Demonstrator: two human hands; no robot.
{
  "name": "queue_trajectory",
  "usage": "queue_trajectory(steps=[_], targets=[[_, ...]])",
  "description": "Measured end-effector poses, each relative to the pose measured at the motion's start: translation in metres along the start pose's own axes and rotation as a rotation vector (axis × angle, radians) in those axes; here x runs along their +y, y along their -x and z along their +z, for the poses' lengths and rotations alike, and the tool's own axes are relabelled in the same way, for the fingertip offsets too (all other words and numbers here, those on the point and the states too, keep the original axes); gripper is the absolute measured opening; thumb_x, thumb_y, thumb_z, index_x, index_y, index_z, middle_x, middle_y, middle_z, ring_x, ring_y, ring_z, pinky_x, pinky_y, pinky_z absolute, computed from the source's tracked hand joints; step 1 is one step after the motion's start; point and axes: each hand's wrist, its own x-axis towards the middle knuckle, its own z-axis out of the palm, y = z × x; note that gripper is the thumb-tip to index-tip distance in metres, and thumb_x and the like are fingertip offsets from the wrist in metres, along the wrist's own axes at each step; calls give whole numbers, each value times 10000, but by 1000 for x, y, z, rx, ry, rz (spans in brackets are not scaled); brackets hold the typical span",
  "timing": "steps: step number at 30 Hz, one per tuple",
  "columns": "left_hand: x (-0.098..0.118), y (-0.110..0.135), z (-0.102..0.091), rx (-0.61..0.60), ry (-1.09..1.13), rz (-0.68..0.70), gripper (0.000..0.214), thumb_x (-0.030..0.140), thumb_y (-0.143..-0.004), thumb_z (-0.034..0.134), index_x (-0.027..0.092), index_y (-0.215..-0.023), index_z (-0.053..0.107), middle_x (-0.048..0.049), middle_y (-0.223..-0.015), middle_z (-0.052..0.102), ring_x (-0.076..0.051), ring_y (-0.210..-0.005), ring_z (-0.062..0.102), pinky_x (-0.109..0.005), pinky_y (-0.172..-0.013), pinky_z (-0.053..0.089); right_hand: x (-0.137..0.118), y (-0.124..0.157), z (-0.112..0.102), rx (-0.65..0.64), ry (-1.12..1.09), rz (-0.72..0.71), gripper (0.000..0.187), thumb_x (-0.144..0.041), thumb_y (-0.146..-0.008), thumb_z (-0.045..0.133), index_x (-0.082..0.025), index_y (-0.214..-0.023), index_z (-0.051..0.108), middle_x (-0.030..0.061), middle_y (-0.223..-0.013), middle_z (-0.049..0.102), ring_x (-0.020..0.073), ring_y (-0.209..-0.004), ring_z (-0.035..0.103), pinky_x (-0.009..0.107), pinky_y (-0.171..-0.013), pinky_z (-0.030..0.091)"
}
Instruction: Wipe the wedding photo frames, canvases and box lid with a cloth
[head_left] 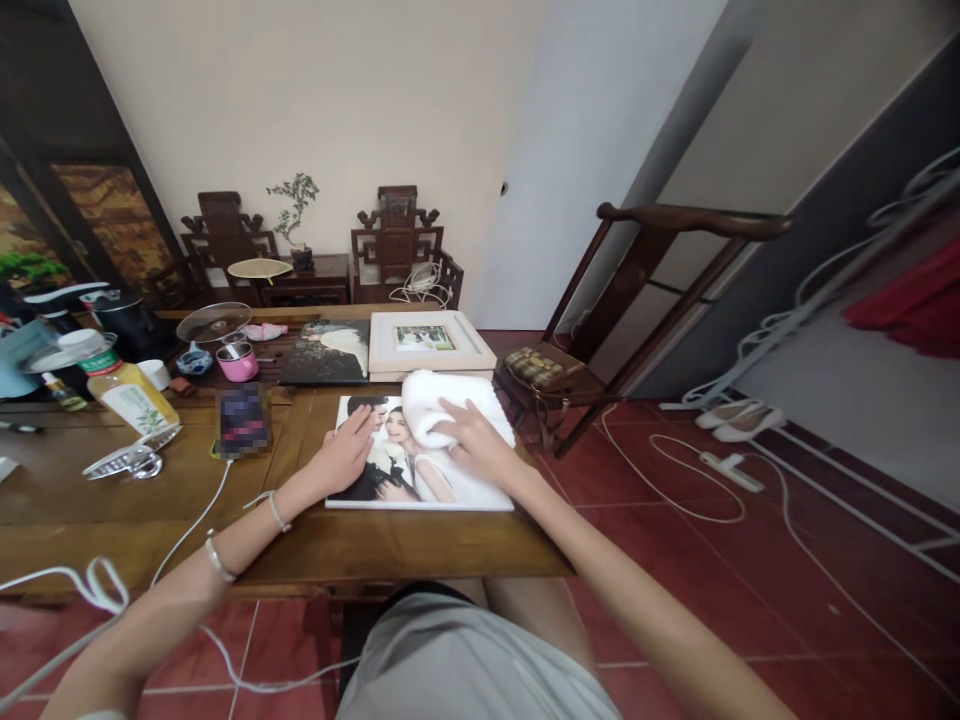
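Observation:
A frameless photo board (424, 480) with a printed picture of a couple lies flat near the front edge of the wooden table. My left hand (349, 450) rests on its left part, fingers stretched out over the print. On the upper right of the board is a folded white towel (457, 395), and my right hand (476, 438) holds it from above against the surface. The towel hides that corner of the print. Just behind the board stand a pale picture frame (435, 360) with a small photo inside and a dark photo board (322, 352), both lying down.
To the left on the table (247, 535) are a phone (243, 420) on a white cable, a hair clip (135, 455), a bottle of yellow liquid (124, 385) and a pink cup (237, 362). A wooden chair (570, 370) with a bag stands right of the table.

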Motion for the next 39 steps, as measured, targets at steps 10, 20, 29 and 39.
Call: queue_trajectory(steps=[10, 20, 29, 39], targets=[[2, 0, 1, -2, 6, -1, 519, 261, -995, 220, 140, -1497, 267, -140, -1603, 182, -245, -1482, 149, -517, -1101, 317, -58, 96, -9, -20, -17, -227, 466, 23, -563, 404, -183, -885, 670, 69, -1458, 477, 290, -1444, 220, 633, -1151, 117], [-11, -3, 9, 50, 9, 54, 534, 303, -1000, 209, 130, -1501, 276, -157, -1591, 213, -273, -1470, 193, -511, -1079, 351, -19, 22, -16, -88, -91, -102, 571, 14, -578, 411, -176, -1035, 695, 132, -1395, 539, 285, -1402, 332, 582, -1143, 188], [-13, -7, 7, 30, -27, 69, 523, 303, -1003, 212, 145, -1496, 282, -142, -1593, 217, -259, -1475, 175, -500, -1068, 368, -12, -12, -5, -13, -28, -33, 561, 32, -627, 422, -169, -1079, 687, 138, -1342, 585, 318, -1398, 332, 624, -1116, 187], [-16, -6, 9, 57, -20, 90, 519, 314, -1005, 209, 163, -1495, 286, -130, -1594, 223, -237, -1472, 191, -459, -1101, 344, -62, 75, -16, -120, -103, -232, 529, 18, -560, 412, -187, -956, 696, 53, -1466, 468, 276, -1452, 198, 603, -1165, 80]])
